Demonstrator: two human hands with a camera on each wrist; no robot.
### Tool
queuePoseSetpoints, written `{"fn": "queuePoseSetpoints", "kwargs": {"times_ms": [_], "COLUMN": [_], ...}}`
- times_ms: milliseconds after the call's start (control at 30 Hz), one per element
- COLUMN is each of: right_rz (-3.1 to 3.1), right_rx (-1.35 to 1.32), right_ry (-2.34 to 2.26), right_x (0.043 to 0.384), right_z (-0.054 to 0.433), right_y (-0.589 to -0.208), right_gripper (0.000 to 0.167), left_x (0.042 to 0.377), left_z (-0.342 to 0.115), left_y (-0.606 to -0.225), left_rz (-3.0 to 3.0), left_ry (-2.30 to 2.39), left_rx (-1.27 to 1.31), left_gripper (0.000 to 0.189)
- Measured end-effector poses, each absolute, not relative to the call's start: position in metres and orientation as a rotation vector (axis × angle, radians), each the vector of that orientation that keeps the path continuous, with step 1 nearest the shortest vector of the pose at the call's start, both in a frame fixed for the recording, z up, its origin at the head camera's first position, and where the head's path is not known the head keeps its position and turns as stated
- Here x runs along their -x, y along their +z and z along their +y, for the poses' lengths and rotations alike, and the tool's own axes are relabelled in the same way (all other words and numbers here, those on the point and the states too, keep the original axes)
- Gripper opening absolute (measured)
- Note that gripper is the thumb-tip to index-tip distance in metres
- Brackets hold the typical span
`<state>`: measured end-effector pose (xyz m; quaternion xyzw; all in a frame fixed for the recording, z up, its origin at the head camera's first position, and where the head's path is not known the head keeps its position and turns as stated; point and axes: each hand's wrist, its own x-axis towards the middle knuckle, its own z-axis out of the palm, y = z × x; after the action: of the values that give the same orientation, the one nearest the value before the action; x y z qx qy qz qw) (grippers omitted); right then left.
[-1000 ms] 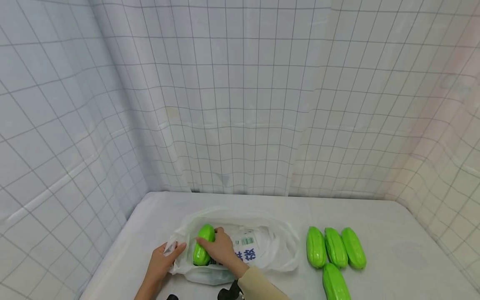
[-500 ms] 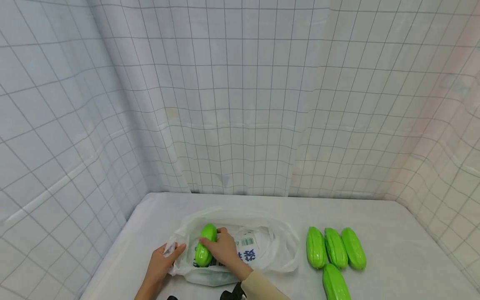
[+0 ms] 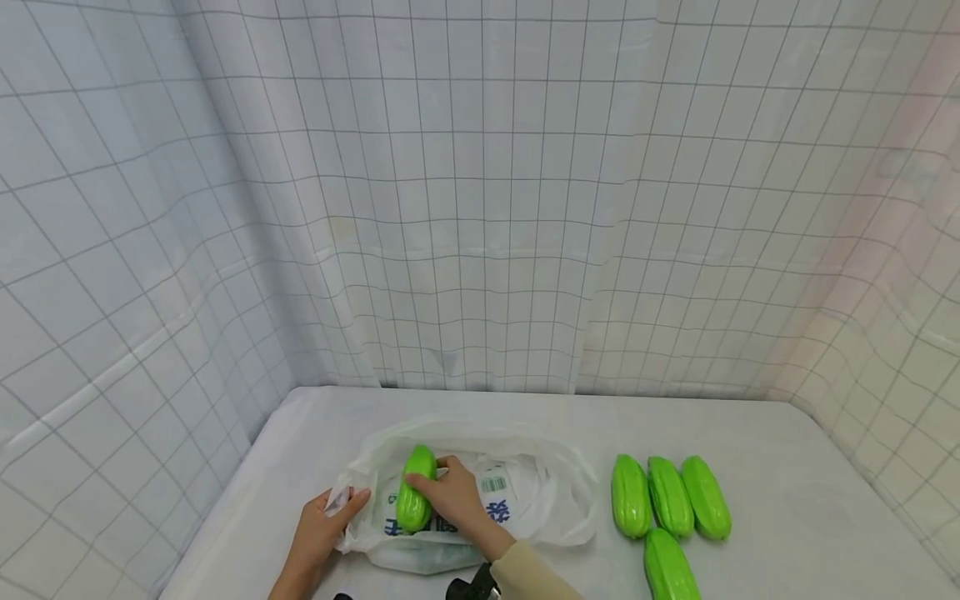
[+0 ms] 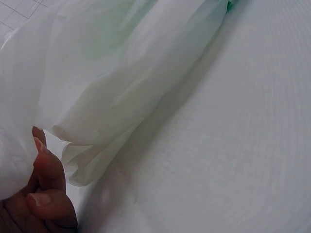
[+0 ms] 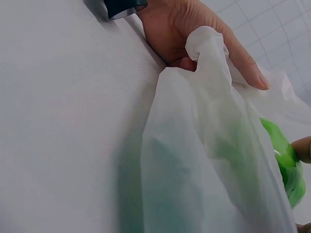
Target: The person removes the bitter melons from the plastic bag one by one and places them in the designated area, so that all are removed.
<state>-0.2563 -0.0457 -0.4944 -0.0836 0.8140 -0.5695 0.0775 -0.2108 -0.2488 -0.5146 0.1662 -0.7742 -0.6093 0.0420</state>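
A translucent white plastic bag lies open on the table, with blue lettering and a barcode visible. My left hand pinches the bag's left edge; in the left wrist view its fingers are at the lower left, beside the bag's folds. Inside the bag's mouth, my right hand grips a glossy, bright green oblong, thumb on its near side. The right wrist view shows this green oblong partly behind the bag's film, and the left hand at the bag's edge. The oblong's exact kind cannot be told.
Several matching green oblongs lie right of the bag, three side by side and one nearer the front edge. The white-covered table is enclosed by white gridded curtains. Black gear shows below the right sleeve.
My right hand has shifted slightly to the right with the green oblong, uncovering more blue lettering beneath it. My left hand keeps its place on the bag's edge.
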Motion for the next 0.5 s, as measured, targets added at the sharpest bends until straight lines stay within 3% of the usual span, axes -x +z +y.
{"fn": "queuePoseSetpoints", "kwargs": {"times_ms": [500], "right_rz": [2.390], "right_rx": [0.248], "right_ry": [-1.773], "right_x": [0.2514], "right_z": [-0.0349], "right_y": [-0.4897], "right_gripper": [0.058], "left_x": [0.2118], "left_z": [-0.2487], "left_y": [-0.5152], "left_rz": [-2.361], "left_ry": [-1.867], "left_rx": [-0.518], "left_gripper": [0.041]}}
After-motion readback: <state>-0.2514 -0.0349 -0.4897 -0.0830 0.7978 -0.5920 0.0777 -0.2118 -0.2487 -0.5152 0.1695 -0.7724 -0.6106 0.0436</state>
